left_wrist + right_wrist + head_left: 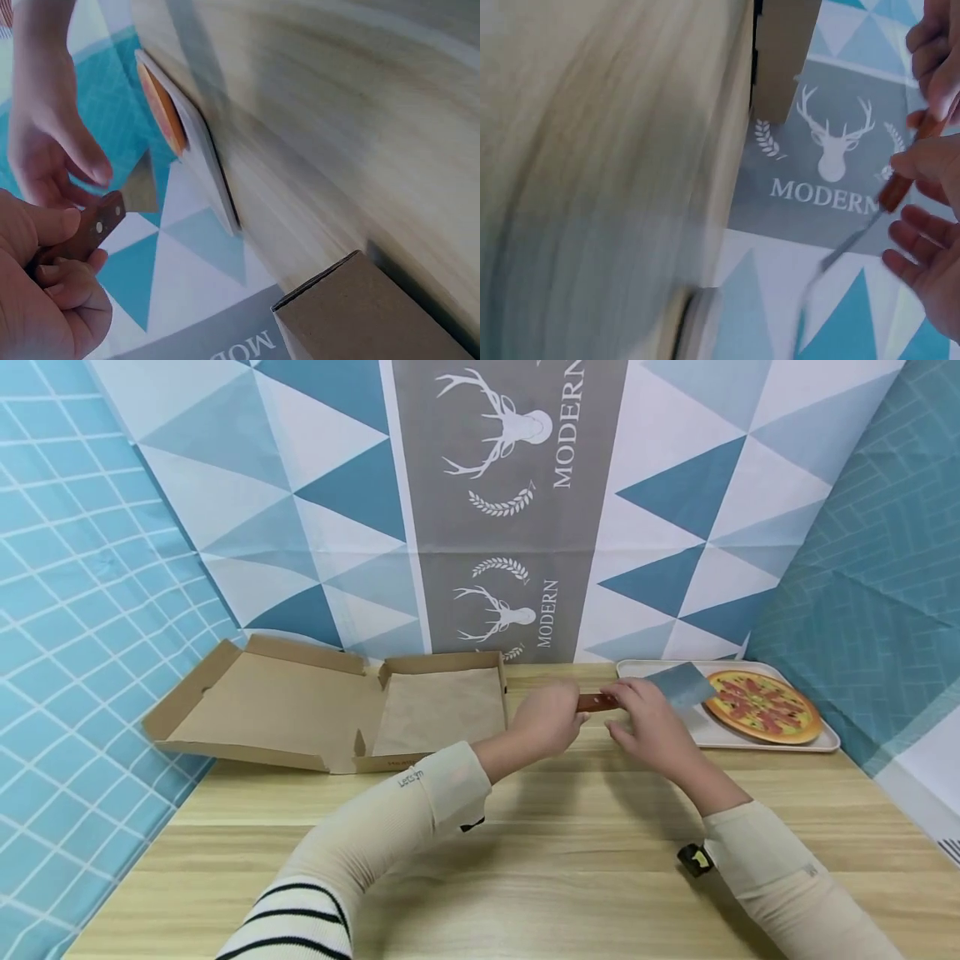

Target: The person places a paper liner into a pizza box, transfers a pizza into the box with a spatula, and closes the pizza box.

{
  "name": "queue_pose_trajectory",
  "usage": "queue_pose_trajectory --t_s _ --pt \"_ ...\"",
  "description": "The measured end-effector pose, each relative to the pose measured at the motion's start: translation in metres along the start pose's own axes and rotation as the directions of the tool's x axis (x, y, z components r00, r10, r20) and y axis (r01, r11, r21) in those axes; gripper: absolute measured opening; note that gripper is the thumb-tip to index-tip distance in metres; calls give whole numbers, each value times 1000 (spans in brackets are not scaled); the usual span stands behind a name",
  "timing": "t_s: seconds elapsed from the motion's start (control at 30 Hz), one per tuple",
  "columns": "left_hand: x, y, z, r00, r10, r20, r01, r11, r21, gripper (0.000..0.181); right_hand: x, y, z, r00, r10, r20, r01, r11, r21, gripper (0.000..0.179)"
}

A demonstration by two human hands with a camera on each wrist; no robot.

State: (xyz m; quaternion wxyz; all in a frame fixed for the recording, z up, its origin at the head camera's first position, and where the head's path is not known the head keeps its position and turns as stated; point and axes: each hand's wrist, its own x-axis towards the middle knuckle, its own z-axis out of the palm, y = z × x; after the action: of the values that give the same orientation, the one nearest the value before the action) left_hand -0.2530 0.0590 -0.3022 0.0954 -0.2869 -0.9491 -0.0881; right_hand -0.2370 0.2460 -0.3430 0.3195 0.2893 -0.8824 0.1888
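Observation:
In the head view my left hand (549, 718) grips the wooden handle (597, 702) of a pizza server, its fingers curled round the rear end. The server's flat metal blade (682, 685) points right and overlaps the tray and pizza edge in this view. My right hand (654, 727) is at the front of the handle, fingers touching it near the blade, with the thumb held apart. In the right wrist view the other fingers of the right hand (934, 217) are spread loosely below the handle. A round pizza (763, 707) lies on a white tray (817, 748).
An opened cardboard pizza box (270, 702) stands at the back left, lid folded out to the left, with brown paper (442, 710) in its base. The wooden table (562, 877) runs back to a patterned backdrop (510, 510). Tiled-pattern sheets flank both sides.

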Motion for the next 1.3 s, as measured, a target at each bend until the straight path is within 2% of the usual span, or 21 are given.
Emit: queue_pose_trajectory --t_s 0.17,0.3,0.4,0.47,0.6,0.87,1.0,1.13,1.3 --pt "-16 -2 0 998 33 -53 -35 999 -36 23 1 5 2 998 -25 -51 26 1000 17 40" --pt "-26 -10 4 990 61 -127 -73 993 -91 22 4 6 1 989 -125 -75 127 992 22 44" --pt "-33 -17 7 977 99 -190 -123 985 -118 21 6 4 0 974 -202 -105 205 979 15 44" --pt "-35 -22 9 970 120 -210 -149 980 -132 21 6 3 0 960 -249 -129 251 968 2 42" --pt "-41 -28 9 966 144 -214 -176 974 -141 26 6 -2 1 936 -318 -149 316 948 -36 46" --pt "-46 -38 6 975 159 -153 -182 972 -147 30 2 -8 6 926 -356 -128 349 934 -77 52" --pt "-45 -41 4 980 151 -130 -162 983 -82 32 3 -11 9 918 -385 -99 372 920 -127 49" --pt "-41 -36 -4 988 132 -86 -127 990 55 33 5 -15 14 908 -412 -81 395 904 -165 46" --pt "-34 -25 -8 990 138 3 -135 961 241 31 6 -23 22 900 -432 -53 418 892 -170 42"
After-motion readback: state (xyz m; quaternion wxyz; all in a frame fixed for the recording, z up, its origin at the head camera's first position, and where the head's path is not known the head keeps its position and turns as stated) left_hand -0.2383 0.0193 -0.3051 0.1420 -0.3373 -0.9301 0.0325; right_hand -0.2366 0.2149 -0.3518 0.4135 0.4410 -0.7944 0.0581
